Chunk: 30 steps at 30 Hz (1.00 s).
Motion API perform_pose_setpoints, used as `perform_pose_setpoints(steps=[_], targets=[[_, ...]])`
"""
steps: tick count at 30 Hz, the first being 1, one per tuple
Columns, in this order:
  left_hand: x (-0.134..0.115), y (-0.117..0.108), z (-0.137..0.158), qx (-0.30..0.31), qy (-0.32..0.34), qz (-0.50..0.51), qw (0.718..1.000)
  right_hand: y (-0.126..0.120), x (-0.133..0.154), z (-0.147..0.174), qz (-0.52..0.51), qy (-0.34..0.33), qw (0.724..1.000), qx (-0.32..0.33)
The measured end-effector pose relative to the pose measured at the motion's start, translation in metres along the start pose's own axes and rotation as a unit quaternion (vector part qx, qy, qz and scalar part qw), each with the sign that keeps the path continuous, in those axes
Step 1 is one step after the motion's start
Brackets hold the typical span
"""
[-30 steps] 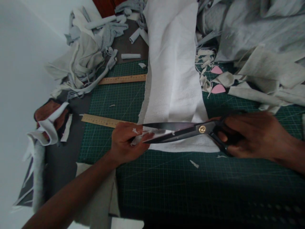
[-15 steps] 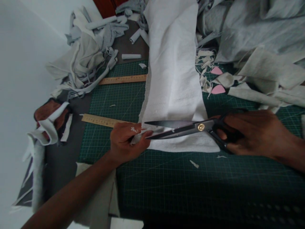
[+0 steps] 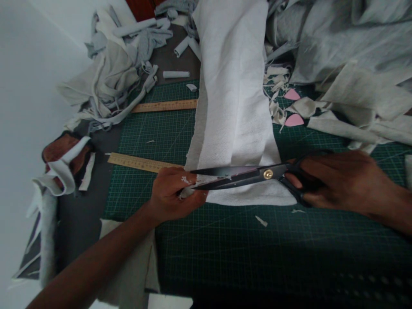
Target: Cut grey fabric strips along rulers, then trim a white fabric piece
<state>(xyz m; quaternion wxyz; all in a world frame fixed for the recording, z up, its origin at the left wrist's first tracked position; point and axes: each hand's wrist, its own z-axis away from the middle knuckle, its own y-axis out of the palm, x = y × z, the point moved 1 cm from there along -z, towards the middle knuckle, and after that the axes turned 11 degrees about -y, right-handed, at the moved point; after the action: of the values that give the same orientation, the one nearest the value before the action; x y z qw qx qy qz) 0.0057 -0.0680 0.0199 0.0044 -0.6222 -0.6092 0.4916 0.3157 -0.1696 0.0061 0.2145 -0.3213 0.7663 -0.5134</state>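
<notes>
A long piece of white fabric (image 3: 234,107) runs from the top of the view down to the middle of a green cutting mat (image 3: 225,249). My left hand (image 3: 177,193) is closed on its lower left edge, with small white bits of lint on the fingers. My right hand (image 3: 344,189) grips the black handles of large fabric scissors (image 3: 238,177). Their blades lie across the lower part of the fabric, parted by a narrow gap, and the tips reach my left hand. Whether fabric lies between the blades is hard to make out.
Wooden rulers (image 3: 144,163) lie on the mat's left. Grey and beige scraps (image 3: 112,73) are heaped at the back left, and larger cloth (image 3: 354,47) at the back right. Two pink tailor's chalks (image 3: 294,120) sit right of the fabric. Folded beige cloth (image 3: 128,266) lies at the front left.
The scissor blades have drawn closer together and moved slightly left. My left hand has shifted a little right with the fabric edge, and more of the fabric's left border shows.
</notes>
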Motion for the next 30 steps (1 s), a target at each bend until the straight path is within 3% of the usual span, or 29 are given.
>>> perform_pose_setpoints(steps=[13, 26, 30], targets=[[0.0006, 0.0016, -0.0050, -0.028, 0.066, -0.014, 0.997, -0.0026, 0.0001, -0.0002, -0.011, -0.038, 0.999, 0.010], [-0.0051, -0.0003, -0.0050, 0.019, 0.000, -0.001, 1.000, -0.0033, 0.0010, 0.0024, 0.014, -0.043, 0.999, 0.028], [-0.0060, -0.0019, -0.0066, 0.000, 0.009, -0.027, 1.000, -0.0017, 0.0003, 0.0002, 0.019, -0.038, 0.999, 0.023]])
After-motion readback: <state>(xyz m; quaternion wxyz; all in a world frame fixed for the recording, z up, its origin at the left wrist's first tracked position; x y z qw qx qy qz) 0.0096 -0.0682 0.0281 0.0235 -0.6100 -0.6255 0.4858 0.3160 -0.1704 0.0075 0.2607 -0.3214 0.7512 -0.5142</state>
